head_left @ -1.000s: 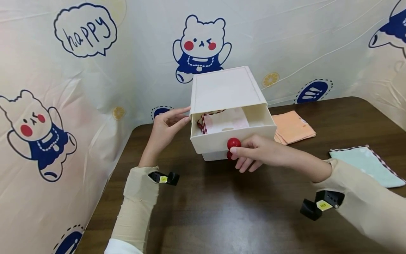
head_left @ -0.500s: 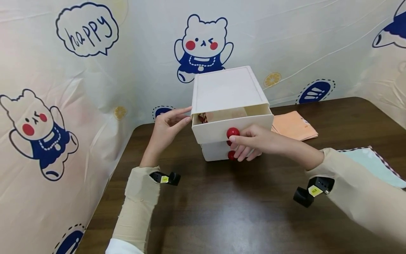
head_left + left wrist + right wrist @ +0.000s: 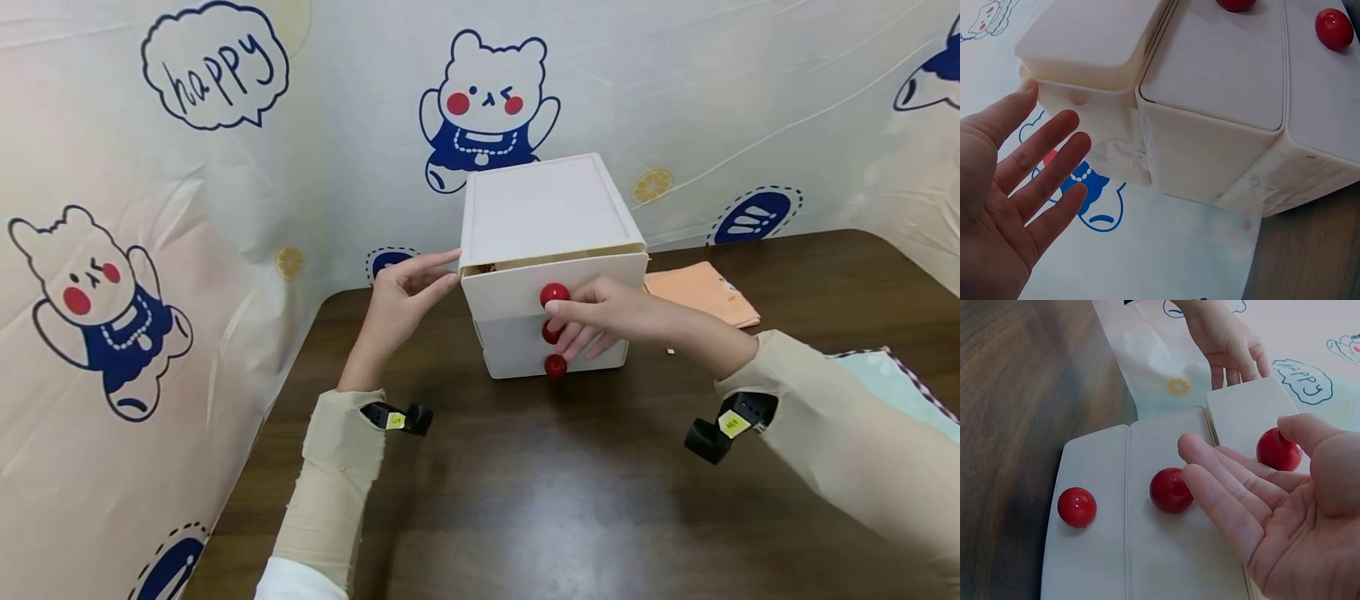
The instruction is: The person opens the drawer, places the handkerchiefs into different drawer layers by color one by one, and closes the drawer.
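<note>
A white drawer cabinet (image 3: 551, 208) stands on the table, with a round red knob on each of three drawers. Its top drawer (image 3: 504, 293) juts out slightly, and a narrow gap shows above its front. My right hand (image 3: 607, 312) pinches the top red knob (image 3: 1279, 450) with its thumb; the index finger is mostly hidden. The other fingers extend past the middle red knob (image 3: 1171, 490). At the cabinet's front left edge, my left hand (image 3: 405, 296) rests its thumb tip, its other fingers spread and relaxed (image 3: 1047, 162).
Right of the cabinet lies a folded orange cloth (image 3: 705, 293). A light blue cloth (image 3: 885, 383) with a checkered edge is partly covered by the right sleeve. The dark wooden table (image 3: 525, 492) meets a printed curtain (image 3: 337, 150) behind.
My right hand has moved away from me, pushing the top drawer almost fully in. The cloth inside it has gone nearly out of sight. My left hand stays at the cabinet's side.
</note>
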Demonstrator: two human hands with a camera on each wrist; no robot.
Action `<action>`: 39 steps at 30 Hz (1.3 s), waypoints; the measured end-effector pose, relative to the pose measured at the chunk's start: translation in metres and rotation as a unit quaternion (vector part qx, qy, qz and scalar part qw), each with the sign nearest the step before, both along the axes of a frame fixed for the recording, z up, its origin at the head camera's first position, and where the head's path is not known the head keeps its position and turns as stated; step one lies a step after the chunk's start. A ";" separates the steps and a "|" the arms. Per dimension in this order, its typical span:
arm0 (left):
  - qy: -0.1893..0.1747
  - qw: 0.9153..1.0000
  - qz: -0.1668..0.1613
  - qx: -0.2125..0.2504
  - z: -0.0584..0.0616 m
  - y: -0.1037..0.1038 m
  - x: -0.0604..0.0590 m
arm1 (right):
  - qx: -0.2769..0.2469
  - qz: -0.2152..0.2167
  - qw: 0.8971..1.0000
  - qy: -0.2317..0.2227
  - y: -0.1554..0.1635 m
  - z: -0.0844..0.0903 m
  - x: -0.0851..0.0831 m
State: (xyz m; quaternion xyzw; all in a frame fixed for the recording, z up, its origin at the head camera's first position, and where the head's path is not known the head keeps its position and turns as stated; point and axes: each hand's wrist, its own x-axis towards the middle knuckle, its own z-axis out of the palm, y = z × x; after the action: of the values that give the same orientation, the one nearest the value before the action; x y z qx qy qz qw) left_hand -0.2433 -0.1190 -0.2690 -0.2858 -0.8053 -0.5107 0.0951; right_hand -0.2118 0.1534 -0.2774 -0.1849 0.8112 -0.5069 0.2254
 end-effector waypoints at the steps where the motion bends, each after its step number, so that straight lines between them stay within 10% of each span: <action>1: 0.000 1.000 -0.001 0.002 0.000 0.000 0.000 | -0.001 0.001 1.000 -0.001 0.000 0.000 -0.001; 39: 0.022 1.000 -0.003 0.007 -0.002 -0.001 0.001 | 0.006 0.013 1.000 -0.005 -0.002 0.002 -0.015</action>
State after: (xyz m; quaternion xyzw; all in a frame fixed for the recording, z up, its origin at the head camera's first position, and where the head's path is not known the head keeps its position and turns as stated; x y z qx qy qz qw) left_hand -0.2421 -0.1200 -0.2707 -0.2986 -0.7984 -0.5104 0.1138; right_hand -0.2273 0.1519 -0.2751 -0.1919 0.8105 -0.4999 0.2375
